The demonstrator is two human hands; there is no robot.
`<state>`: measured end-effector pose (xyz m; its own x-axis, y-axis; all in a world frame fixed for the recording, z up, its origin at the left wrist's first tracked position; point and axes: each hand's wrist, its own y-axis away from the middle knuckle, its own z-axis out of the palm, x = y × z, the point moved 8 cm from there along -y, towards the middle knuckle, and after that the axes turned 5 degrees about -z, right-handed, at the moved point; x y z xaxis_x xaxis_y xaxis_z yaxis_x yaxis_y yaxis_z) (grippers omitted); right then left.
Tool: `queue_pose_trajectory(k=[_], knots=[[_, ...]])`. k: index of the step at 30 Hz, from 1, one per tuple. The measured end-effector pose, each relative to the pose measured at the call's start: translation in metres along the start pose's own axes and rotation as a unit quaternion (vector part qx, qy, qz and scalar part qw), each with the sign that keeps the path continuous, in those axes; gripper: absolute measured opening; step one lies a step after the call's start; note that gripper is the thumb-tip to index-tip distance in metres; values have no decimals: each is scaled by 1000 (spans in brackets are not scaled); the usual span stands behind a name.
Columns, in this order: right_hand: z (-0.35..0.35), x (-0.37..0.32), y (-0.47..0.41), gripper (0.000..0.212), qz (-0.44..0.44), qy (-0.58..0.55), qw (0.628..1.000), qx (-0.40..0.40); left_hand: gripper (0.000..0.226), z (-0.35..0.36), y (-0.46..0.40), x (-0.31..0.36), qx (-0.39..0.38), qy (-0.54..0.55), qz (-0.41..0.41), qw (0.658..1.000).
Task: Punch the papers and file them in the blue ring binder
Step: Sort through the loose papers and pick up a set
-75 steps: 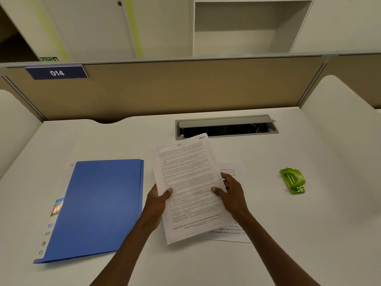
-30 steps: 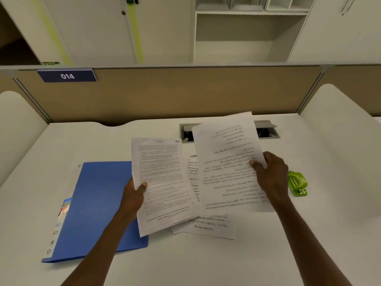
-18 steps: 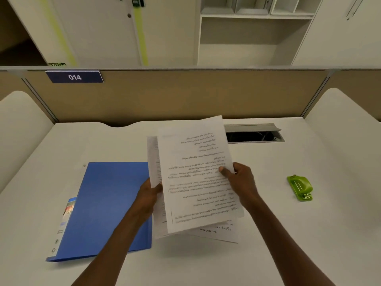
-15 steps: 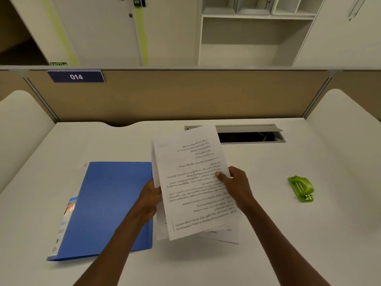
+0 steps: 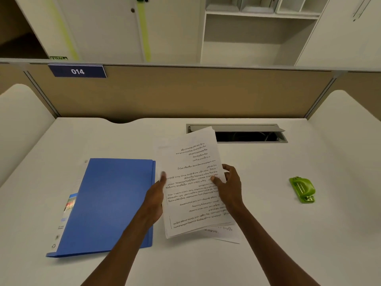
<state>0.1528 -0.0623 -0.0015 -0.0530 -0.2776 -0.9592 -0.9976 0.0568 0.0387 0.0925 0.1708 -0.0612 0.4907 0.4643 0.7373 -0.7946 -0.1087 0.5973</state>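
Observation:
I hold a stack of printed papers (image 5: 191, 182) tilted above the middle of the white desk (image 5: 268, 234). My left hand (image 5: 155, 197) pinches its left edge, thumb tip blurred on the front and fingers hidden behind. My right hand (image 5: 228, 186) grips the right edge, thumb on the front and fingers curled round it. One more printed sheet (image 5: 228, 234) lies flat on the desk under the stack's lower right corner. The blue ring binder (image 5: 111, 203) lies closed to the left, touching my left forearm. The green hole punch (image 5: 302, 189) sits alone at the right.
An open grey cable hatch (image 5: 247, 136) is set into the desk behind the papers. A tan partition (image 5: 185, 91) with a "014" label (image 5: 77, 71) closes off the back. Rounded white desk ends rise at both sides.
My right hand lifted a sheet off the desk and laid it on the front of the stack in my left hand. Both hands now hold the joined stack, slightly lower and more to the right.

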Motion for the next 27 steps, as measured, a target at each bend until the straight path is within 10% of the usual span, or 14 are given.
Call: queue_pose_trajectory(k=[7, 14, 27], knots=[[-4, 20, -4, 28, 29, 56, 998, 18, 33, -13, 0, 11, 38, -94, 105, 989], [-28, 67, 6, 68, 117, 394, 912, -4, 31, -49, -3, 18, 86, -118, 113, 983], [-30, 77, -1, 76, 197, 396, 897, -5, 25, -83, -8, 30, 121, -121, 120, 978]])
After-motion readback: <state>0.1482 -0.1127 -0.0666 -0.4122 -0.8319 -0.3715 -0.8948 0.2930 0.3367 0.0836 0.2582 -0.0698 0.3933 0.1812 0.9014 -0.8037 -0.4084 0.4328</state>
